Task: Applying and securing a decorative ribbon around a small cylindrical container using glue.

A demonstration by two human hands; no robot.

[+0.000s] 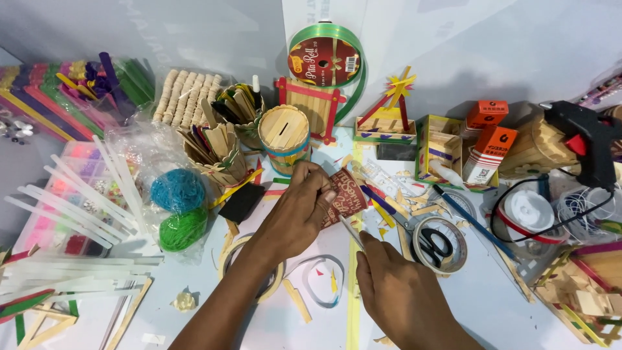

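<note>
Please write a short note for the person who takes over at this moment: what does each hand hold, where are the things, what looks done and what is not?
Left hand: pinches a dark red printed paper piece above the table.
Right hand: holds a thin blade or stick against the paper's lower edge; which tool it is cannot be told.
Nearby: scissors lying inside a tape roll, glue gun at the right, stick-built round box behind the hands.
Done: several stick models stand finished at the back.
Left: the paper piece is not yet fixed to anything.
</note>
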